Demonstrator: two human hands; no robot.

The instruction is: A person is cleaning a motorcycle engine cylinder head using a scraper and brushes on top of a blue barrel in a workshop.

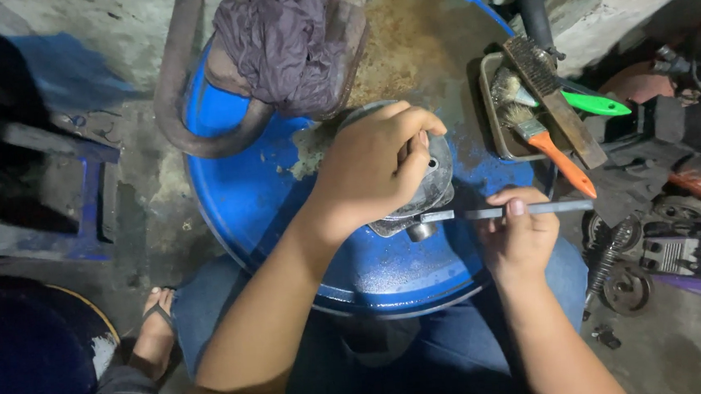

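Two hands work over one blue drum top that serves as the worktop (286,201). The left hand (377,167) is curled down over one round grey metal part (435,192), fingers closed on its upper edge and pinning it to the drum near the middle. The right hand (519,235) is closed around one flat grey metal bar (522,210), thumb on top; the bar lies level, and its left tip touches the lower side of the metal part.

One shallow tray (492,119) sits at the drum's right edge, holding three brushes: one with an orange handle (563,164), one with a green handle (596,105) and one long wooden wire brush (555,99) laid across the other two. The orange handle juts out over the tray rim, just above the bar's far end.

One dark purple rag (280,39) is heaped on a rusty block at the far side of the drum, with one curved rusty pipe (178,94) hooking around it. The left hand hides most of the metal part's top.

Beyond the drum on the right, several dark machine parts (623,278) lie on the floor. One sandalled foot (156,326) rests on the floor at lower left, beside the blue-trousered knees.
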